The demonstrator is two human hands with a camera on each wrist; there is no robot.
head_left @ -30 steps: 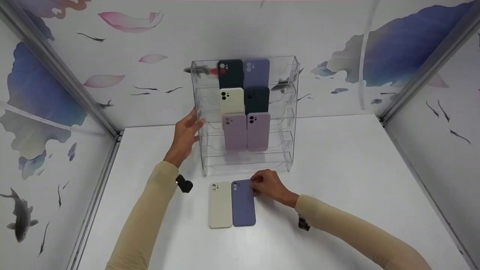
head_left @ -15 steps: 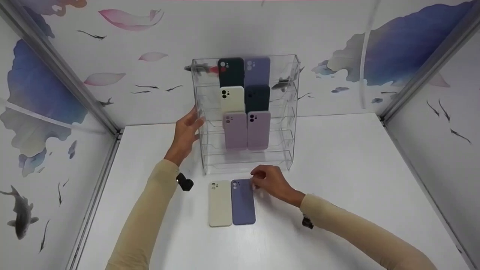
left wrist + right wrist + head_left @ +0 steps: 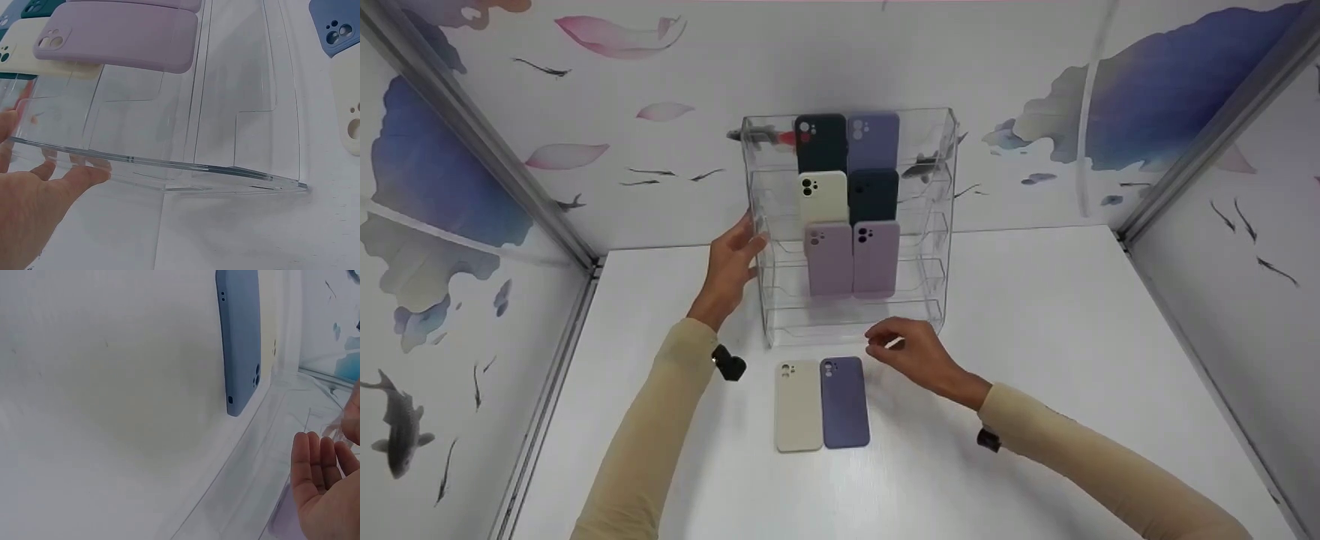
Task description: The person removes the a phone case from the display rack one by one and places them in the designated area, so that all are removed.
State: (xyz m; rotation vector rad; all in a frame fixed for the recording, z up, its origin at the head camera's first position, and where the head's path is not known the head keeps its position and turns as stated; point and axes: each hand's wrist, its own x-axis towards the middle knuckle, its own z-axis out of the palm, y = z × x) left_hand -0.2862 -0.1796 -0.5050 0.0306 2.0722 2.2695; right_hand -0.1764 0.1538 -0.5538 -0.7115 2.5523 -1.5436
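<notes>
A clear stepped display rack [image 3: 919,289] stands at the back of the table, bearing phone cases in two columns. My left hand [image 3: 730,262] rests on its left side panel; the left wrist view shows the fingertips [image 3: 93,175] against the clear wall. On the table before the rack lie a cream phone case [image 3: 799,409] and, beside it on the right, a blue-purple phone case [image 3: 846,405], camera holes facing away from me. My right hand [image 3: 919,356] hovers just off the blue-purple case's upper right corner. It holds nothing, and its fingers are loosely bent.
On the rack, dark green [image 3: 821,142] and blue-purple [image 3: 874,142] cases top the columns. Cream [image 3: 823,199] and dark [image 3: 874,196] cases come below, then two light purple cases [image 3: 830,262] in front. Printed white walls enclose the white table [image 3: 1035,315] on three sides.
My right hand has let go of the blue-purple case's upper corner and drawn up and to the right, its fingers parting. The left hand stays on the rack's side.
</notes>
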